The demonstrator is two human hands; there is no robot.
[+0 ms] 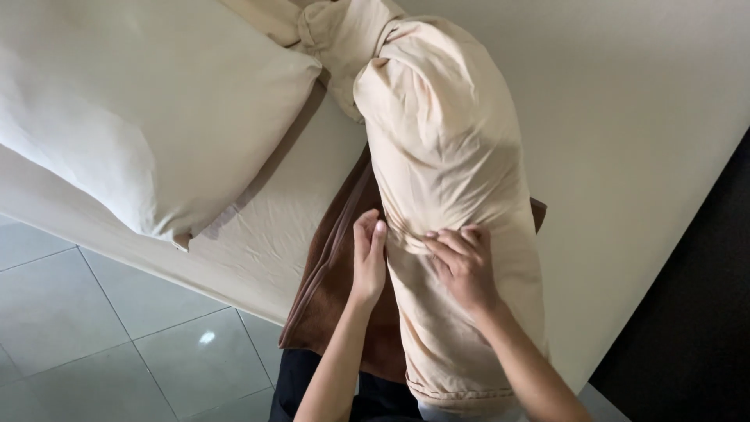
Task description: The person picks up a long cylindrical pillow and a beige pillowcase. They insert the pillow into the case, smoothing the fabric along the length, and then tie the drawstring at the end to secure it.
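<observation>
A long cream bolster pillow (445, 156) lies lengthwise across the bed, its far end knotted. My left hand (369, 254) rests flat against its left side, fingers together and pointing up. On top of the bolster's near part sits my right hand (462, 266), its fingers curled and pinching the cream fabric. Under and beside the bolster lies a folded brown blanket (332, 289), which hangs over the bed's edge.
A white pillow (141, 109) lies on the cream bed sheet (266, 234) at the left. Light grey floor tiles (94, 328) show below the bed. A pale wall (625, 117) fills the right side, with a dark panel (695, 312) at the far right.
</observation>
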